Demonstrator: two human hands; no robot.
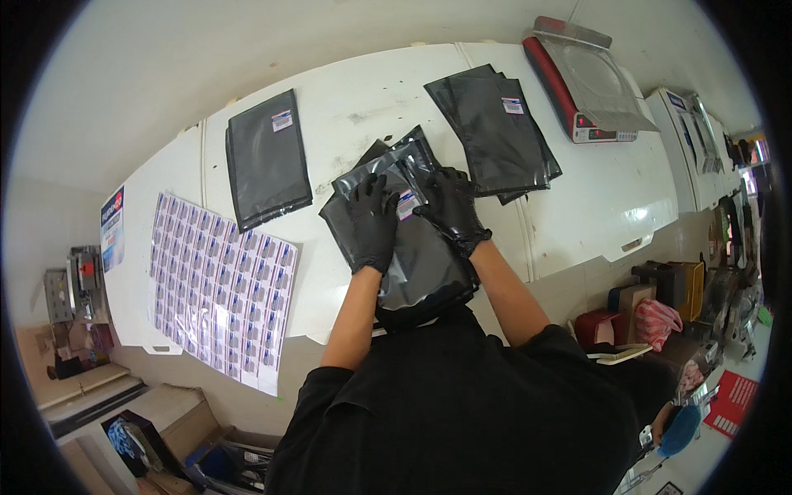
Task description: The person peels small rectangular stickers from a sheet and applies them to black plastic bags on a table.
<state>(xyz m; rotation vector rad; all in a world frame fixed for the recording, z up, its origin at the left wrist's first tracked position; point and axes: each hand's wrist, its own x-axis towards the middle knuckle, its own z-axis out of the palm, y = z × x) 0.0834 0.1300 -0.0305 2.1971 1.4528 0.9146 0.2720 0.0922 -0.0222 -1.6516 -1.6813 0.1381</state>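
Observation:
In black gloves, both my hands lie on a stack of black plastic bags (427, 266) in front of me. My left hand (374, 223) rests palm down on the top bag, fingers bent. My right hand (451, 207) lies by the bag's right side, fingers spread and thumb at a small white, blue and red label (406, 204). That label sits on the top bag between my hands. On the left is a sheet of similar labels (216, 284). One pile of labelled black bags (269, 161) lies above that sheet, another labelled bag pile (504, 133) to the right.
The work surface is the white lid of a chest freezer (594, 229). A red digital scale (575, 86) under clear plastic stands at the far right. Behind me on the right are boxes, a pink striped bag (657, 320) and a person in a blue cap (679, 431).

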